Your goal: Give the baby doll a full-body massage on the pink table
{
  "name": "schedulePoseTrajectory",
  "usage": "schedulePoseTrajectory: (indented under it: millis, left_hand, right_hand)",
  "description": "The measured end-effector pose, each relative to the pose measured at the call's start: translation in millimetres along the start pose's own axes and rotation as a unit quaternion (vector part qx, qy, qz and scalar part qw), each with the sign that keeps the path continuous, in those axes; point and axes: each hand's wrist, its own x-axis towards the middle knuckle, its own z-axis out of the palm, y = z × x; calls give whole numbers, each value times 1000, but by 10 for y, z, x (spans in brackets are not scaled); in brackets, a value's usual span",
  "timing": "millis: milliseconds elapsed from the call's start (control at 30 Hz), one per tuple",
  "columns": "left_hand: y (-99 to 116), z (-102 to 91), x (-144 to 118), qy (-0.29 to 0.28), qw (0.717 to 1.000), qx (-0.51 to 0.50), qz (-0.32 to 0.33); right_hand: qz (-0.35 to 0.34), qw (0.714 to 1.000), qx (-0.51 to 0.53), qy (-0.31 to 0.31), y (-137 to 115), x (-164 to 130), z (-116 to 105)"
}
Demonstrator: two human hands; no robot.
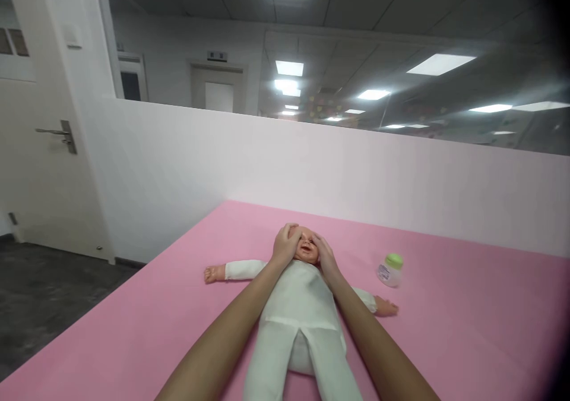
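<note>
A baby doll in a white cloth suit lies on its back, its arms spread out to the sides. My left hand cups the left side of the doll's head, with the fingers curled over the top and the thumb by the forehead. Against the other side of the head rests my right hand, its fingers bent around near the brow. Both hands touch the head and hold it between them. The fingertips are partly hidden, and the doll's lower legs run out of the picture.
Under the doll spreads a pink table surface. To the doll's right stands a small clear jar with a green lid. A low white wall borders the far side, with glass above it. A door is at left.
</note>
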Motion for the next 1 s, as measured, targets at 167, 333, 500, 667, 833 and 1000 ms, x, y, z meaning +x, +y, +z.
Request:
schedulePoseTrajectory:
  millis: [167,333,500,667,833,1000]
  left_hand:
    - [-38,20,-25,11,1000,21,-6]
    - [-59,40,-56,12,999,37,-21]
    - [-55,39,-96,8,999,32,-22]
    - [-52,33,-98,6,999,27,-38]
    - [-22,18,-125,4,999,30,-29]
    - [0,4,-126,4,999,30,-33]
  right_hand:
    - [19,1000,14,0,22,-32,-26]
    - [62,998,26,20,11,-66,-50]
    - [51,998,-5,24,-22,-108,-63]
    - [85,996,15,26,11,-89,-77]
    - [58,998,-3,24,-35,-126,-44]
    - [72,997,8,16,-36,-119,-32]
